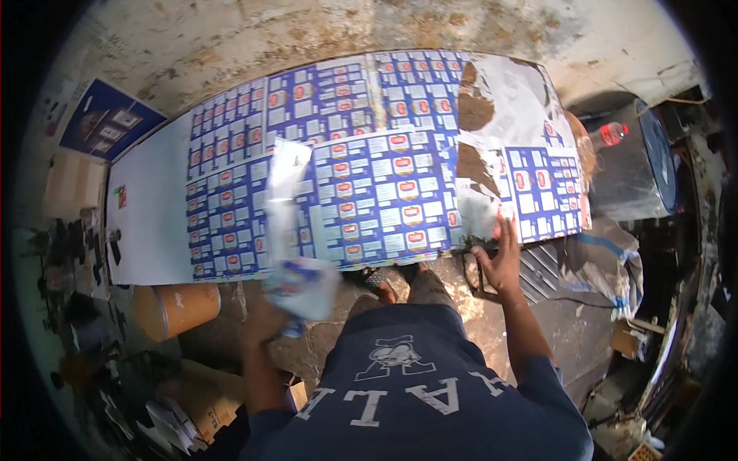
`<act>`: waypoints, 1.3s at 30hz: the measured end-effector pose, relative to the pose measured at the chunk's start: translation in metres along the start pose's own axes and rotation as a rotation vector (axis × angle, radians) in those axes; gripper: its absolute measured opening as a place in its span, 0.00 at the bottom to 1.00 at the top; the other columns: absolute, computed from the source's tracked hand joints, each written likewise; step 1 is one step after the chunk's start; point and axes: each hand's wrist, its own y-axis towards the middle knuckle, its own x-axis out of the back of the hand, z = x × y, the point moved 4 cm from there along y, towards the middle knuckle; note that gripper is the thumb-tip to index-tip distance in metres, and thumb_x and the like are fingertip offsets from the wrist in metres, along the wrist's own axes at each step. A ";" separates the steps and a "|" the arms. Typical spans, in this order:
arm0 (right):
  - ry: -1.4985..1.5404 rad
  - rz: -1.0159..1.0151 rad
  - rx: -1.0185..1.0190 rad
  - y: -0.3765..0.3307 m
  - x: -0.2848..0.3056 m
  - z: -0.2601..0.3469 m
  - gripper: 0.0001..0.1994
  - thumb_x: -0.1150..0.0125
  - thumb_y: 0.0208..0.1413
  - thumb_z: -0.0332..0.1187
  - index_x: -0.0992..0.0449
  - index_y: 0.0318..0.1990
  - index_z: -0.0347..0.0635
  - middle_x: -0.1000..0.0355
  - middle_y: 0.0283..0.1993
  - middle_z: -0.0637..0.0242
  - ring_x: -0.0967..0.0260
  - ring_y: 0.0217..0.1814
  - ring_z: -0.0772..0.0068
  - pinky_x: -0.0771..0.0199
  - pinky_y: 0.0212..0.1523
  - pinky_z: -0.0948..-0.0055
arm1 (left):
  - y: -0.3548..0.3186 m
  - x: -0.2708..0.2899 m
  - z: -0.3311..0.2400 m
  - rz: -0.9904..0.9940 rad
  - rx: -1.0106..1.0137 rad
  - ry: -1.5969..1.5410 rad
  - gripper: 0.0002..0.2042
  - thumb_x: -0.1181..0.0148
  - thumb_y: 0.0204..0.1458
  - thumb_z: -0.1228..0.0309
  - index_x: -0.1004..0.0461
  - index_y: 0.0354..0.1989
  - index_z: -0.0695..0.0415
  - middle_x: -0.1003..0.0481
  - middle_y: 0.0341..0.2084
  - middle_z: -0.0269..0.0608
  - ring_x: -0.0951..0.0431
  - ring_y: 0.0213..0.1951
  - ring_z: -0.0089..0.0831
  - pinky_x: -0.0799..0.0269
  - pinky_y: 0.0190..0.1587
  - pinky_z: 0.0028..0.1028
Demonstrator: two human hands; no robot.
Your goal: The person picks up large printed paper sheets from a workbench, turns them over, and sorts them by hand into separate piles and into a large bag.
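My left hand (264, 321), smeared by motion, is in front of the table's near edge. It grips a crumpled-looking blue-and-white sheet or packet (304, 288), too blurred to name exactly. A pale, shiny strip (286, 184) runs up from it across the printed sheets; whether the two are joined, I cannot tell. My right hand (503, 257) rests at the near table edge with its fingers stretched forward and thumb apart. Beneath its fingertips is the border of a blue printed sheet (542, 192), beside a pale torn patch (477, 215).
Blue printed sheets (369, 192) cover much of the table, with a plain white surface (150, 215) at left. Bare brown patches (477, 107) show at right. A red-capped bottle (613, 134) lies by a dark drum (634, 165). An orange-brown drum (177, 309) is below left.
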 end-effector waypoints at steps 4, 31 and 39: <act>0.856 0.618 0.235 -0.013 -0.015 0.116 0.57 0.20 0.35 0.43 0.52 0.71 0.39 0.54 0.73 0.46 0.60 0.77 0.53 0.57 0.73 0.60 | 0.027 -0.094 -0.082 0.462 -0.210 0.154 0.20 0.38 0.43 0.55 0.24 0.39 0.59 0.22 0.33 0.56 0.21 0.37 0.53 0.26 0.41 0.42; 0.215 0.079 -0.310 -0.266 0.248 -0.314 0.59 0.24 0.35 0.54 0.54 0.70 0.35 0.54 0.70 0.39 0.58 0.73 0.39 0.52 0.70 0.53 | -0.039 -0.713 -0.302 0.625 -0.081 -0.421 0.12 0.45 0.48 0.74 0.22 0.41 0.61 0.19 0.32 0.42 0.21 0.34 0.28 0.28 0.38 0.30; 0.057 -0.055 -0.306 -0.239 0.279 -0.361 0.60 0.18 0.23 0.46 0.48 0.68 0.38 0.52 0.70 0.43 0.59 0.73 0.36 0.53 0.70 0.48 | -0.027 -0.752 -0.408 0.879 -0.025 -0.316 0.13 0.47 0.53 0.68 0.24 0.42 0.62 0.21 0.27 0.39 0.22 0.29 0.25 0.26 0.33 0.31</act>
